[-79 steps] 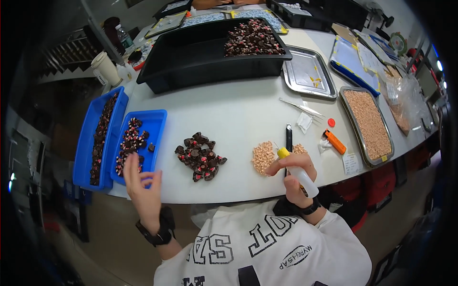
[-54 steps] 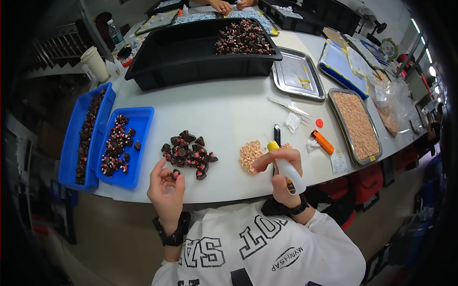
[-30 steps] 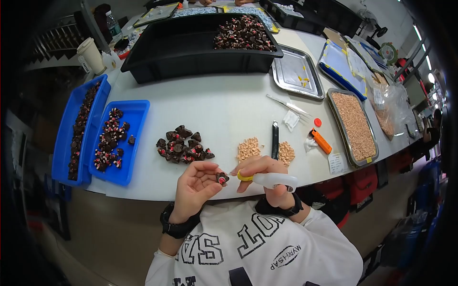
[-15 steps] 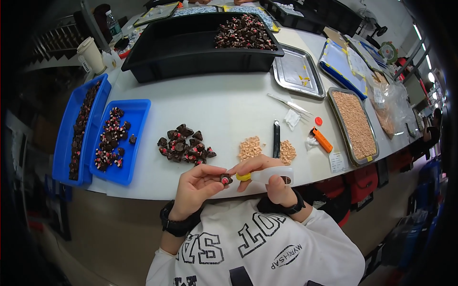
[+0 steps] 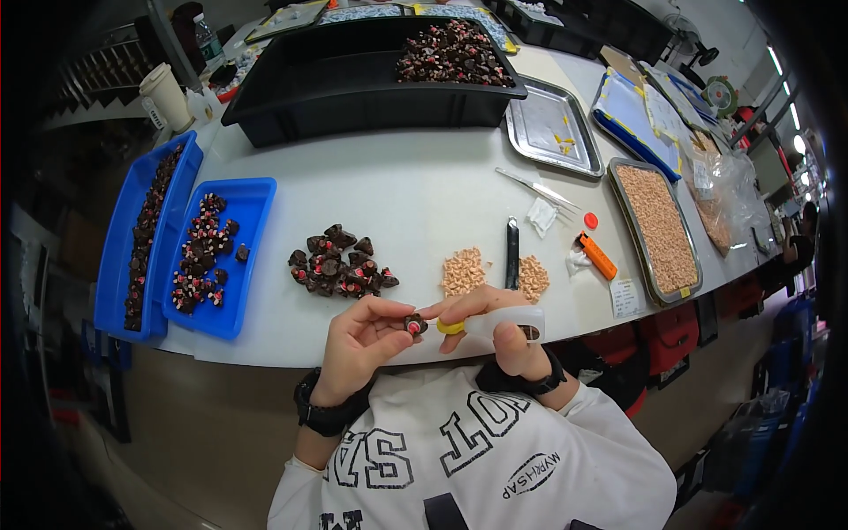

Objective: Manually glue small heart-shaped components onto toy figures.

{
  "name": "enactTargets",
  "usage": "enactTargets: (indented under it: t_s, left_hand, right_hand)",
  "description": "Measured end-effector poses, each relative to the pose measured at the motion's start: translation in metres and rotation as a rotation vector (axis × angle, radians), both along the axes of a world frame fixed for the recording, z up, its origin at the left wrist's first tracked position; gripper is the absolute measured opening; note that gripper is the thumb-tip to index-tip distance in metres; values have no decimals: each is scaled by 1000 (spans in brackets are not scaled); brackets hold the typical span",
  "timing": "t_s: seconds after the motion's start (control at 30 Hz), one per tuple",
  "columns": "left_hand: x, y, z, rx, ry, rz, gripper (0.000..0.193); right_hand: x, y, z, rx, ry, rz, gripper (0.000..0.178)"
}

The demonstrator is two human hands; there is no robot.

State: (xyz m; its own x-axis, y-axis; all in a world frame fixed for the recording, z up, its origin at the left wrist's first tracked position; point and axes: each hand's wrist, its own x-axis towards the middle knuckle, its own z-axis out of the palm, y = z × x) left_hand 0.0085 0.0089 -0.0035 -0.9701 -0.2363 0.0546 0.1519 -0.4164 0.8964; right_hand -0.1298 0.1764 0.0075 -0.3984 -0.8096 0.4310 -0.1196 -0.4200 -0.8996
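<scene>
We see two hands working close together above the near edge of the white table (image 5: 402, 190). The left hand (image 5: 358, 346) holds one small dark piece (image 5: 415, 325), pinched between the thumb and the fingertips, so its fingers are almost closed around it. This piece shows a pink-red spot and a pale part on the side toward us. The right hand (image 5: 519, 353) is wrapped around a whitish squeeze bottle (image 5: 505, 321), which lies on its side in the fingers, with its yellow cap (image 5: 450, 327) pointing to the left, toward the piece. The tip is very small for our view, so we cannot say with certainty if it touches the piece or stops just beside it.

Behind the left hand we find a loose pile of similar dark pieces (image 5: 340, 265). Farther left there is a shallow blue tray (image 5: 237, 291) with more pieces, many carrying pale bits, and beside it a longer blue bin (image 5: 119, 265) with a row of them.

Behind the right hand, a black, slim tool (image 5: 512, 247) lies between two small heaps of tan bits (image 5: 464, 272). To the right we notice tweezers (image 5: 534, 185), an orange lighter (image 5: 598, 258) and a metal tray (image 5: 635, 237) filled with tan bits.
</scene>
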Motion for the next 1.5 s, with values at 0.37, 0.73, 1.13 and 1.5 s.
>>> enactTargets:
  t_s: [0.37,0.73,1.13,1.5]
  left_hand:
    - [0,-1,-1,38,-13,21,28]
    - [1,0,-2,44,-2,1,28]
    - [1,-2,4,-32,-80,-208,41]
    - [-1,-4,12,-108,-127,-247,32]
  right_hand:
    - [2,-2,4,-33,36,21,43]
    - [-37,13,-4,496,825,-844,30]
    - [0,-5,21,-110,698,-640,31]
    - [-1,-25,15,-48,871,-361,33]
